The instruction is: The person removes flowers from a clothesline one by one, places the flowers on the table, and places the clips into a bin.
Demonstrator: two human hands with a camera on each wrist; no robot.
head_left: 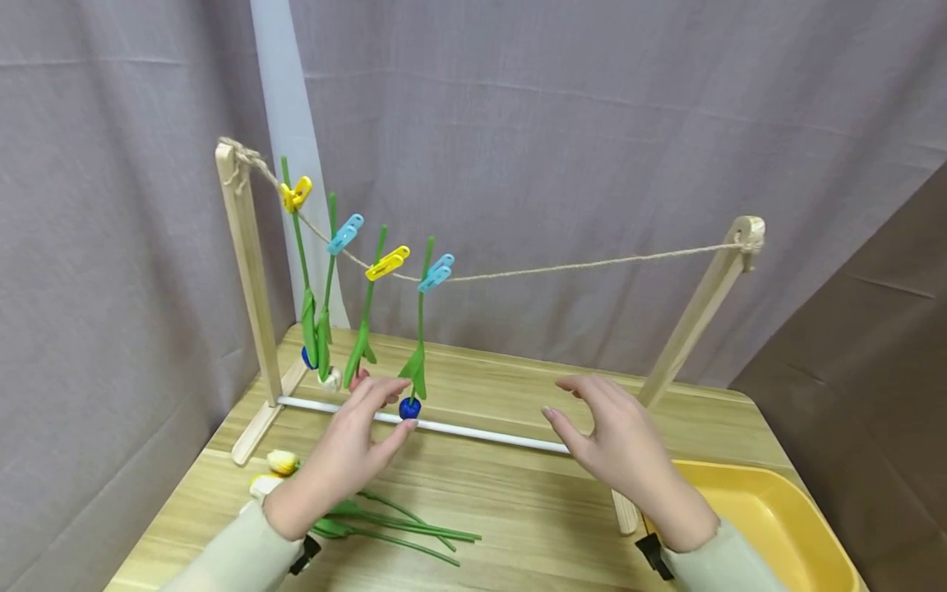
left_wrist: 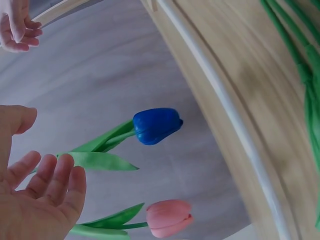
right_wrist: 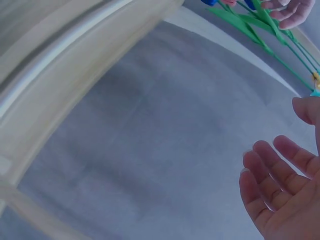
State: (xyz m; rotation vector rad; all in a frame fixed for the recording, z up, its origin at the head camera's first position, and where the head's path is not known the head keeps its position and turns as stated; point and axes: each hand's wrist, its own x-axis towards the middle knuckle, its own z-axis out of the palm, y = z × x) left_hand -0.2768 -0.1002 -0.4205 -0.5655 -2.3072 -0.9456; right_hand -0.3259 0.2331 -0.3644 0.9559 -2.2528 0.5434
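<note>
Blue tulip (head_left: 419, 370) hanging bloom-down from the twine (head_left: 562, 267) by one light-blue clothespin (head_left: 436, 274), left hand (head_left: 355, 436) and right hand (head_left: 616, 427) lower than the twine, fingers (left_wrist: 75, 192) apart from thumbs, holding nothing, and a careless left-hand brush could twist it loose!

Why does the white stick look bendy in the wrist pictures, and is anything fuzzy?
Head view: the white stick looks nearly straight; left wrist view: it bows, probably from lens distortion, while the blue tulip looks fairly clear; right wrist view: it curves too, and the curtain looks dim and soft.
</note>
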